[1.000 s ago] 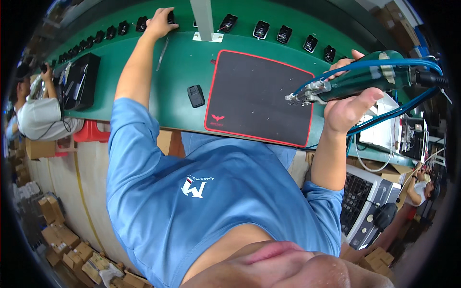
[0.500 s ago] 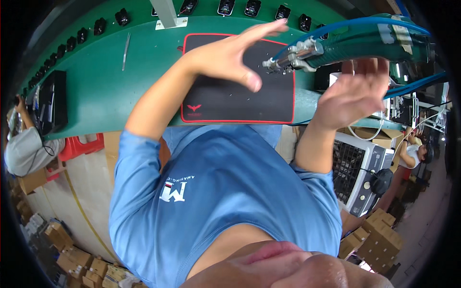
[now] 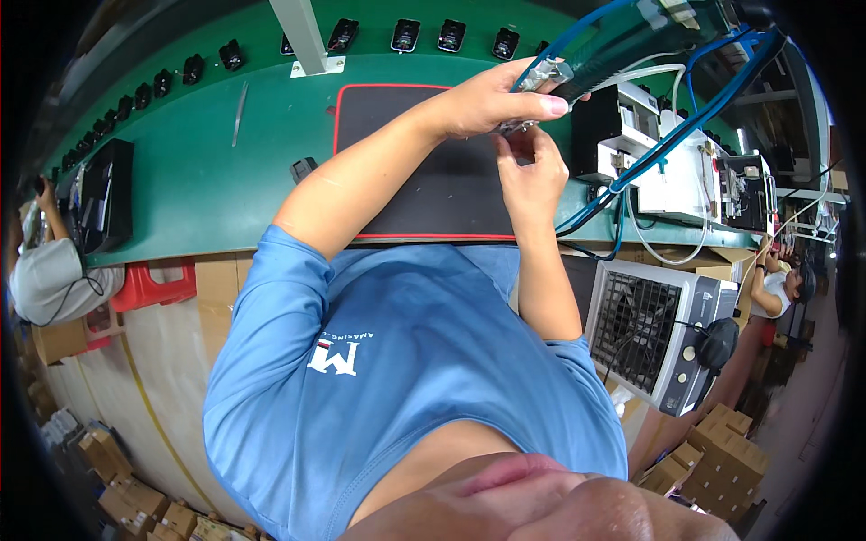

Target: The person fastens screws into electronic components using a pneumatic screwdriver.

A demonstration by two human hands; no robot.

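Note:
A dark green flexible hose (image 3: 622, 54) with a metal fitting (image 3: 545, 74) at its end comes in from the upper right, blue air tubes alongside. My left hand (image 3: 505, 95) is closed around that fitting, thumb in front and most fingers hidden behind it. Just below, my right hand (image 3: 534, 180) pinches at the fitting's lower end, thumb and fingers bent together. Whether a small part sits between those fingertips is hidden. Both hands are above the far right part of a black mat with a red border (image 3: 437, 203). A few tiny bits lie on the mat.
Tweezers (image 3: 240, 114) and a small dark piece (image 3: 304, 169) lie on the green table (image 3: 189, 180) to the left. Black devices (image 3: 406, 36) line its far side near a metal post (image 3: 302, 36). White machines (image 3: 672, 176) stand right, above an air cooler (image 3: 658, 334). Other people work at both sides.
Both hands, apart and open before, have come together on the metal fitting. My left hand moved right, and my right hand moved left. The small dark piece now shows beside the mat.

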